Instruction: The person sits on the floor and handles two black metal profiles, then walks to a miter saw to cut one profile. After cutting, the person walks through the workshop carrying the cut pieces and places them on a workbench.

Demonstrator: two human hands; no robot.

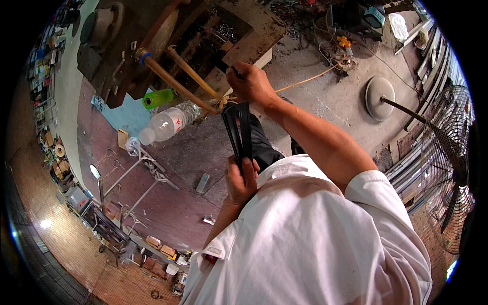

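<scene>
My left hand (242,181) is wrapped round the lower end of several long, flat black strips (238,129), which fan out slightly toward the top. My right hand (252,85) is closed at the near edge of a dark, grimy machine (201,56). A short end of a black strip-like piece (222,65) sticks out of its fist toward the machine; the rest is hidden by the fingers. Just left of my hands, two brownish hoses (178,84) run down from the machine to a brass-coloured fitting (222,103).
Left of the hoses are a clear plastic bottle (166,124) and a green bottle (158,98). A metal-framed stand (137,170) is at lower left. To the right, a large fan (447,168) rises from a round base (378,98); cables (315,76) and orange valve-like part (344,41) lie beyond.
</scene>
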